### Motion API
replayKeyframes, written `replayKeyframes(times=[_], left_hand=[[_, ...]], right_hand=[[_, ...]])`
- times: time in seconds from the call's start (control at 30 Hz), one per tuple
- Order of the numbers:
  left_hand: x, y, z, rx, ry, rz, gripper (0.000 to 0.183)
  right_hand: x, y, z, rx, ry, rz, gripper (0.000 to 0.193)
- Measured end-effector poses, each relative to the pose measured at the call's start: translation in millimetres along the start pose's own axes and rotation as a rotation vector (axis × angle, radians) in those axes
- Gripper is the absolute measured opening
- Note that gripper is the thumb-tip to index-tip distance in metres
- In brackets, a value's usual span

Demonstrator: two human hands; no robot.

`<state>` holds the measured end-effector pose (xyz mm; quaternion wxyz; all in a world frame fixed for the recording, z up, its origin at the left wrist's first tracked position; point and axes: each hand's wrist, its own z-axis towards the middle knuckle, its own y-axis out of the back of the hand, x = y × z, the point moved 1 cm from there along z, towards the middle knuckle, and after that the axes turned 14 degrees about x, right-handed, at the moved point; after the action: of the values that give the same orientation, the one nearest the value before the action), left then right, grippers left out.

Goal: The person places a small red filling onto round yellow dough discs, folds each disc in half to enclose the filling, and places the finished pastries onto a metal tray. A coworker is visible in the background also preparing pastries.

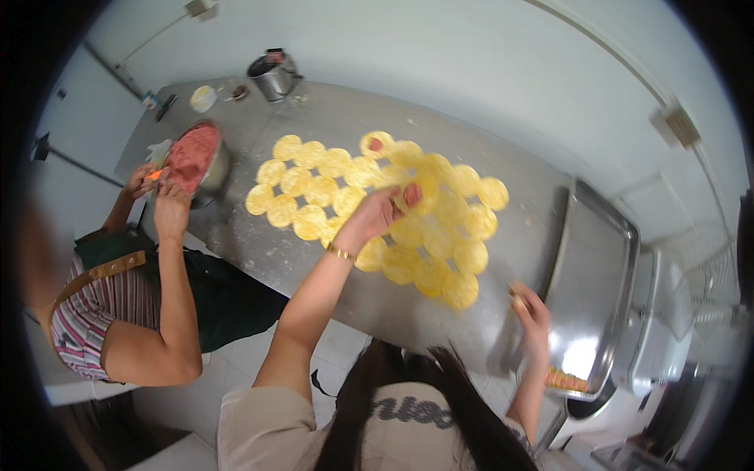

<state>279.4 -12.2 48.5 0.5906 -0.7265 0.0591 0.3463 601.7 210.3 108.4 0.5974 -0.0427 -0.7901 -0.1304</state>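
Observation:
My left hand (pixel 373 213) reaches over the steel table. Its fingers are closed at the edge of a yellow dough round (pixel 428 196) bearing a pink lump of meat filling (pixel 412 195); this round looks slightly blurred and raised above the others. Beneath and around it lie several rows of floury yellow dough rounds (pixel 312 222), one at the far edge with a dab of filling (pixel 375 144). To the right of the rounds, my right hand (pixel 532 314) hovers near the table edge, fingers curled together at the tips. Whether anything small is between them is not clear.
At left, a co-worker's hands (pixel 171 208) are at a metal bowl of pink meat filling (pixel 192 157), beside an orange-handled tool. A metal pot (pixel 272 76) and white tub (pixel 203 98) stand at the back. A steel tray (pixel 593 259) at right holds filled pieces (pixel 567 381) near its front.

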Motion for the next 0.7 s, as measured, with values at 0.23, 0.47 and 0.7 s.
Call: replayKeyframes(times=[0.23,0.47,0.7], left_hand=[[164.7,-91.3,-42.5,-0.056,0.261,0.121,0.028],[241.4,-81.3,-66.2,-0.239,0.416,0.743,0.027],[243.0,-123.1,-67.8,-0.192,0.373,0.548,0.034]], right_hand=[[-69.4,-60.4,13.7,-0.037,-0.110,0.827,0.026],[-140.0,-63.6,-23.9,-0.270,-0.198,0.454,0.024],[-129.8,-46.5,-44.1,-0.173,-0.052,0.677,0.025]])
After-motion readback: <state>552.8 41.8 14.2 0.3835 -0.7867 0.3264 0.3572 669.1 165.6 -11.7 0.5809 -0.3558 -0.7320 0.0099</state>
